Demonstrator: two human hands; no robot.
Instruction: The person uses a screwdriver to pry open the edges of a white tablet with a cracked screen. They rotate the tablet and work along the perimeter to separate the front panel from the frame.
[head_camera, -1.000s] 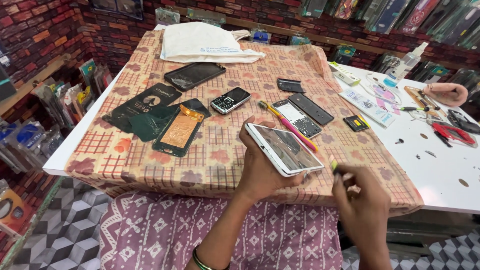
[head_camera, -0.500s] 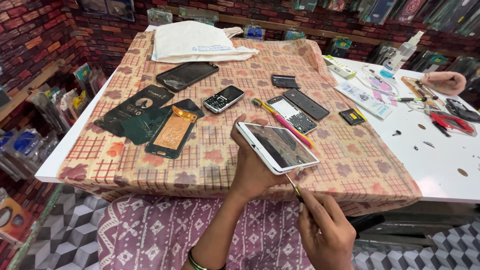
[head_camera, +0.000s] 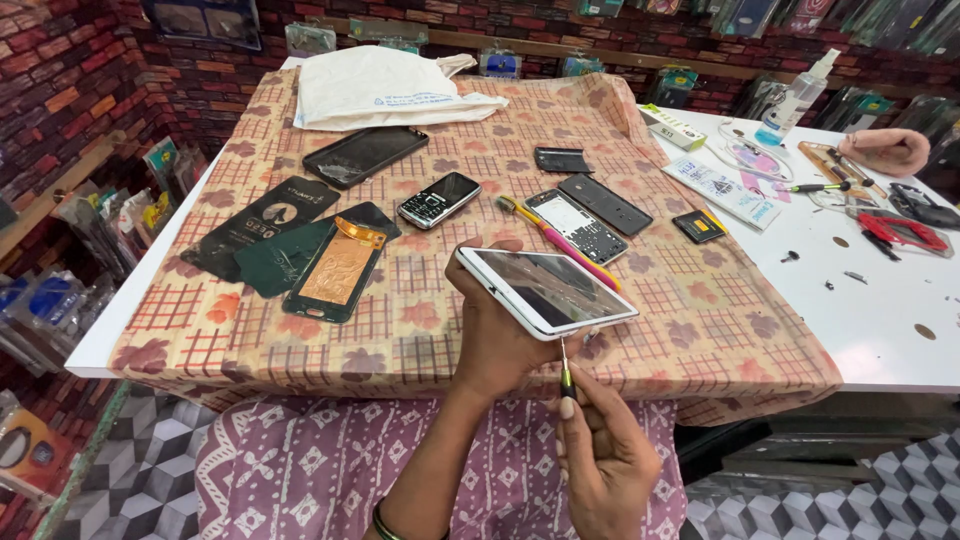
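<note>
My left hand (head_camera: 500, 340) grips the white phone (head_camera: 545, 290), screen up, tilted, above the bench (head_camera: 880, 330) edge. Change: my right hand (head_camera: 600, 455), a second ago off to the right and clear of the phone, has come in under it; its grip is pinched on a thin screwdriver (head_camera: 565, 372) whose tip now touches the phone's bottom edge. So I judge work on the bottom-edge screws has begun. Other phones, cases and a pink brush (head_camera: 560, 240) lie untouched on the cloth (head_camera: 400, 330).

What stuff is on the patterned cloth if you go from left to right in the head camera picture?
Dark phone covers → keypad phone → white phone in the left hand → small black battery.
</note>
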